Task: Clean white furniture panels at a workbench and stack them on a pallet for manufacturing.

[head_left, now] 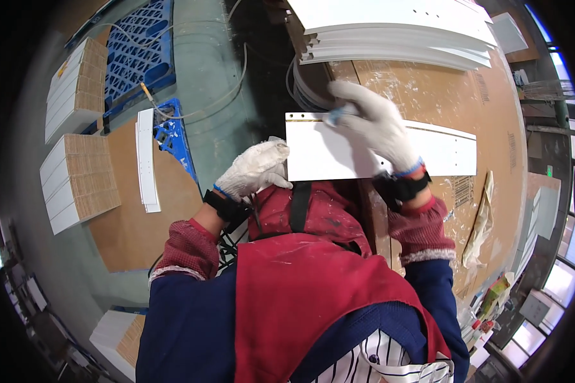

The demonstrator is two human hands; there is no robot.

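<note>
White panel [338, 156] — left hand [255, 167] clamped on its edge, right hand [370, 121] pinching a small tool atop.

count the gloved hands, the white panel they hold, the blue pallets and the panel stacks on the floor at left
gloved hands: 2, left hand and right hand
white panel held on the bench: 1
blue pallets: 2
floor stacks: 3
total: 8

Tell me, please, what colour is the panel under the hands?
White, with a thin dark top edge; the panel shows in the head view.
</note>
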